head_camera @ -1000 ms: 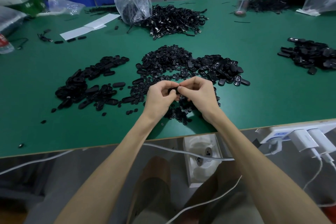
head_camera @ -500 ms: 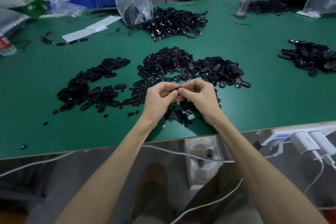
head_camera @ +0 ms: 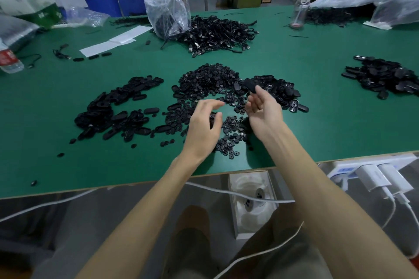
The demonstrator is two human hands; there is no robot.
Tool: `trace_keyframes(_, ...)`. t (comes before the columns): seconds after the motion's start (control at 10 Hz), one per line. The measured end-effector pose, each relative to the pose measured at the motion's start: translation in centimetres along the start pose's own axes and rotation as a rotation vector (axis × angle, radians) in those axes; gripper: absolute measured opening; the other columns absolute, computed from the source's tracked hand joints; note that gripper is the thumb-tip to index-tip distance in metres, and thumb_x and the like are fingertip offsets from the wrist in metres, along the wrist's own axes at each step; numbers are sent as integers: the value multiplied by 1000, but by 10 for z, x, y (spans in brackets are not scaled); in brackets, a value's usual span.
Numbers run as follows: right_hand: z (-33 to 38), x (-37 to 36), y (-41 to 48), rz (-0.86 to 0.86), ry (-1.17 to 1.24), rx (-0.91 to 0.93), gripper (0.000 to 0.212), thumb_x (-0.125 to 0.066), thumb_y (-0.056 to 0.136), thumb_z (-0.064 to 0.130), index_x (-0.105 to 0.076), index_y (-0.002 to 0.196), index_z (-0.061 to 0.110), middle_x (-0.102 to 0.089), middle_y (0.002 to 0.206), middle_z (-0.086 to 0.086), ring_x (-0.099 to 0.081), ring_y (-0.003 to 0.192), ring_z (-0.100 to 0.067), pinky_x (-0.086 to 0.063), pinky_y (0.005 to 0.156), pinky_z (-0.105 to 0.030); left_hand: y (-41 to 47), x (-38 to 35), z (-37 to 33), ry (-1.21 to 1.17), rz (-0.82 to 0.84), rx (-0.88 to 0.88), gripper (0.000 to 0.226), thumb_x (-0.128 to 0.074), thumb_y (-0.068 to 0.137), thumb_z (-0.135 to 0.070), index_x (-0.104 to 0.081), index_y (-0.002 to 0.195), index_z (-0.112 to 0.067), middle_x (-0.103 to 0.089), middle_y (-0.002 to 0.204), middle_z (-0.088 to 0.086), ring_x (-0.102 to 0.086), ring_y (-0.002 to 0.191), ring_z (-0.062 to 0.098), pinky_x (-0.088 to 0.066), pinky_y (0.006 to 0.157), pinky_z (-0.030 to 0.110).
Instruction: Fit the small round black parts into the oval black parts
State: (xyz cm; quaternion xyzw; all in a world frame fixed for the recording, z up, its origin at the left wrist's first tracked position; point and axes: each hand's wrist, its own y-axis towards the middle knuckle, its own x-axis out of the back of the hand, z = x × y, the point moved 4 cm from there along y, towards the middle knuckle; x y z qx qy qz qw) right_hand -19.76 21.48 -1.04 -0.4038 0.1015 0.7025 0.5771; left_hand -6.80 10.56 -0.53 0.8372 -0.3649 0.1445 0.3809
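My left hand (head_camera: 204, 123) hovers low over the scattered small round black parts (head_camera: 229, 130), fingers relaxed and spread, thumb over a dark piece. My right hand (head_camera: 264, 110) is raised, palm turned left, fingers loosely uncurled. A blurred oval black part (head_camera: 249, 85) is at its fingertips, over the edge of the pile of oval parts with round inserts (head_camera: 281, 92). I cannot tell whether the fingers still touch it. A heap of round parts (head_camera: 208, 81) lies behind. Plain oval parts (head_camera: 113, 108) lie in a pile to the left.
The green table (head_camera: 340, 124) also carries a heap of black cables (head_camera: 217, 34), a plastic bag (head_camera: 169, 12), white paper (head_camera: 113, 42), another black pile (head_camera: 383, 77) at far right and bottles. A power strip with chargers (head_camera: 371, 174) hangs at the front edge.
My hands were pressed together over the round parts, working a piece. They have separated: the right hand swung up and right with an oval part, and the left hand opened over the round parts.
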Motion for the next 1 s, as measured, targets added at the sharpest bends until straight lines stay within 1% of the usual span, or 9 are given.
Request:
trace_keyframes(0.2, -3, -8, -1, -10, 88, -57, 12, -67, 98, 7, -63, 87, 3, -60, 76, -5, -58, 69, -13, -49, 62, -22, -15, -16, -26, 135, 284, -368, 31, -55, 103, -8, -64, 133, -5, -62, 132, 7, -59, 119, 20, -50, 104, 31)
trace_keyframes(0.3, -4, -8, 0, -38, 135, -89, 12, -68, 97, 10, -63, 89, 2, -60, 75, -5, -57, 68, -13, -50, 60, -21, -17, -14, -25, 123, 314, -355, 43, -55, 98, -4, -61, 141, -5, -61, 142, 7, -60, 126, 21, -52, 106, 36)
trace_keyframes(0.4, 0, -10, 4, -40, 211, -110, 10, -65, 100, 11, -62, 95, 2, -59, 77, -5, -55, 67, -12, -50, 59, -21, -19, -12, -26, 144, 330, -350, 46, -56, 95, -2, -64, 139, -6, -66, 140, 7, -63, 125, 19, -49, 111, 38)
trace_keyframes(0.5, 14, -10, 10, -54, 174, -57, 7, -66, 99, 6, -62, 95, 1, -61, 77, -5, -58, 68, -12, -51, 60, -19, -20, -13, -26, 200, 285, -372, 34, -58, 92, -2, -74, 121, -5, -75, 120, 7, -68, 111, 22, -47, 110, 42)
trace_keyframes(0.6, 40, -6, 23, -83, -169, 128, 4, -67, 95, 0, -65, 98, 2, -66, 84, -5, -61, 74, -13, -53, 67, -19, -17, -11, -22, 233, 214, -365, 29, -60, 91, -1, -76, 114, -6, -77, 110, 6, -68, 103, 23, -39, 116, 41)
trace_keyframes(0.7, 60, -1, 34, -83, -701, 277, 10, -70, 94, 3, -68, 102, 9, -70, 95, -3, -64, 87, -15, -57, 83, -24, -14, -6, -24, 208, 123, -293, 29, -61, 89, 2, -76, 112, -7, -76, 110, 5, -66, 108, 21, -33, 120, 41)
trace_keyframes(0.8, 72, 6, 43, -92, -1101, 435, 12, -70, 93, 6, -73, 104, 9, -74, 105, -8, -66, 94, -17, -56, 94, -32, 4, 12, -17, -124, 35, 59, 31, -59, 93, 3, -74, 117, -10, -73, 120, -1, -64, 104, 7, -43, 110, 27)
trace_keyframes(0.9, 74, 15, 45, -9, -1329, 472, 17, -71, 94, 10, -76, 109, 6, -74, 112, -10, -65, 97, -17, -50, 91, -26, 29, 30, -11, -705, 61, 445, 28, -50, 101, -1, -67, 124, -1, -73, 123, 8, -69, 110, 13, -50, 102, 22)
trace_keyframes(1.0, 71, 12, 39, 94, -1373, 475, 30, -75, 93, 17, -73, 121, 7, -72, 116, -7, -66, 99, -18, -52, 90, -27, 52, 56, -8, -879, 22, 500, 30, -49, 101, 2, -63, 127, 3, -71, 126, 14, -66, 123, 23, -46, 114, 33)
